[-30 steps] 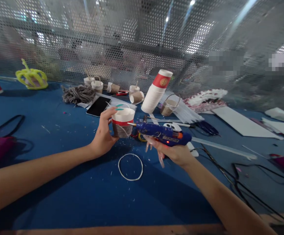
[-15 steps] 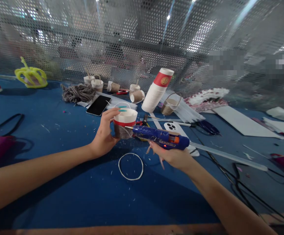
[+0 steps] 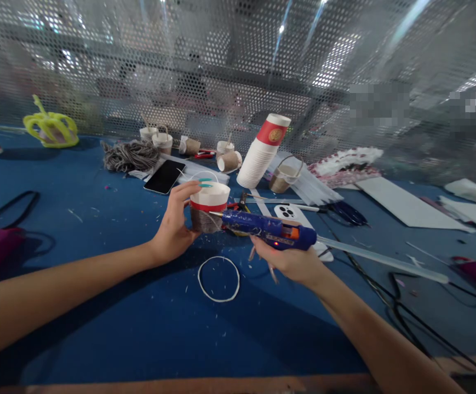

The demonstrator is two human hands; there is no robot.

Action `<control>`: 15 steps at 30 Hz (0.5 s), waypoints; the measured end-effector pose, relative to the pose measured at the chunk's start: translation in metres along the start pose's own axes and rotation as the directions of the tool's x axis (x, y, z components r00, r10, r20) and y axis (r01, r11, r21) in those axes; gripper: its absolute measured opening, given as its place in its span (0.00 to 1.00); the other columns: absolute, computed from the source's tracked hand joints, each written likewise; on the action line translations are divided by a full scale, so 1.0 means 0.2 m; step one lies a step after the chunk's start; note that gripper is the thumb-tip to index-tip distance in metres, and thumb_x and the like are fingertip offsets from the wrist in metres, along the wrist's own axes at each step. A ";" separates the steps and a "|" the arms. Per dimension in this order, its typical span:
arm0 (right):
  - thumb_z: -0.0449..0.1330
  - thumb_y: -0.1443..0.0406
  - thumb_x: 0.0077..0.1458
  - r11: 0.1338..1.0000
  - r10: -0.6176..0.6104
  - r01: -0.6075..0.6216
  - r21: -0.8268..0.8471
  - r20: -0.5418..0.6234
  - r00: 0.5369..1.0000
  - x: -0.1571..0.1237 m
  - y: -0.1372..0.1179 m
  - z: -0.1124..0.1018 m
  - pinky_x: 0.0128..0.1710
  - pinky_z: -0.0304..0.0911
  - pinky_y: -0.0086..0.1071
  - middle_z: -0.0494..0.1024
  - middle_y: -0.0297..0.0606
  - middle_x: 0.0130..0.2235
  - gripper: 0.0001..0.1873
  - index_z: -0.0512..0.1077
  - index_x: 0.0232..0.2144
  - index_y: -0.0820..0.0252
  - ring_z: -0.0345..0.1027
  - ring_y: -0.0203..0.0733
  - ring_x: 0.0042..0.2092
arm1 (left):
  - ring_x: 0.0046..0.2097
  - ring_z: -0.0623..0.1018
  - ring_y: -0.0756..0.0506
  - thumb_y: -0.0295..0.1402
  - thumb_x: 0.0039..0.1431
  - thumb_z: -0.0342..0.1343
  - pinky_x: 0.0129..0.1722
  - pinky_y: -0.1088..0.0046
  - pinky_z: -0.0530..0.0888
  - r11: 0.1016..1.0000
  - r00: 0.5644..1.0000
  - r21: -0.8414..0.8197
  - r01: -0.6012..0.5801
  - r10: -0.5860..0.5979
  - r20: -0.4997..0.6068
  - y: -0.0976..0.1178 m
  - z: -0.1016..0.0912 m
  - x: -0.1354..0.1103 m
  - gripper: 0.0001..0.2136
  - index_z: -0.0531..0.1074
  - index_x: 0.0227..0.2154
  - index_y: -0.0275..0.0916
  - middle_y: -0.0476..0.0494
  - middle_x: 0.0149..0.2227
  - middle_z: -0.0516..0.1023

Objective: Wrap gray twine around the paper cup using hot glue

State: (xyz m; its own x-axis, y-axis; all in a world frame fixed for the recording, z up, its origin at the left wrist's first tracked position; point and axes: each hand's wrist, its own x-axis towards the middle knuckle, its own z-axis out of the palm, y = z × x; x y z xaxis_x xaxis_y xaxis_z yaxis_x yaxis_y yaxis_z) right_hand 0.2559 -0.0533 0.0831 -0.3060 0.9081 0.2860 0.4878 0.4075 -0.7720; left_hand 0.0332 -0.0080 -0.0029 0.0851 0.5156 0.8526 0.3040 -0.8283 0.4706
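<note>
My left hand [image 3: 179, 219] grips a paper cup [image 3: 208, 204] from its left side, fingertips at the rim and thumb low. The cup is white at the top with a red band, and its lower part is wrapped in grey-brown yarn. A blue glue gun [image 3: 262, 227] is held in my right hand [image 3: 289, 260], its metal tip at the cup's side by the edge of the wrapping. A clear glue stick [image 3: 381, 258] juts from the gun's back, and a small red light glows on its body. Nearer me a white ring [image 3: 219, 279] lies flat on the table.
Behind the cup are a stack of paper cups [image 3: 262, 153], a small basket [image 3: 286, 175], a bundle of grey yarn [image 3: 131, 157] and a black phone [image 3: 165, 177]. A white phone [image 3: 299, 216] lies under the gun. Dark cables [image 3: 410, 317] cross the right side of the blue table [image 3: 139, 328].
</note>
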 end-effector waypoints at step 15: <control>0.60 0.64 0.50 0.999 -0.032 0.032 -0.033 0.003 0.999 0.00 0.01 0.00 0.24 0.70 0.33 0.70 0.30 0.18 0.11 0.64 0.19 0.54 0.69 0.39 0.22 | 0.65 0.66 0.32 0.32 0.52 0.68 0.55 0.52 0.78 0.990 0.999 -0.132 0.047 -0.045 0.016 -0.01 0.02 -0.01 0.34 0.56 0.58 0.48 0.34 0.61 0.60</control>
State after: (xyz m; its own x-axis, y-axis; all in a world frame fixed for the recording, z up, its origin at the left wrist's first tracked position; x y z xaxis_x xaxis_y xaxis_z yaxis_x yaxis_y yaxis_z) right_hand 0.2574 -0.0531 0.0813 -0.3237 0.8942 0.3094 0.5040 0.4397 -0.7434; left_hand 0.0358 -0.0070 -0.0055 0.0869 0.5559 0.8267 0.1802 -0.8249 0.5358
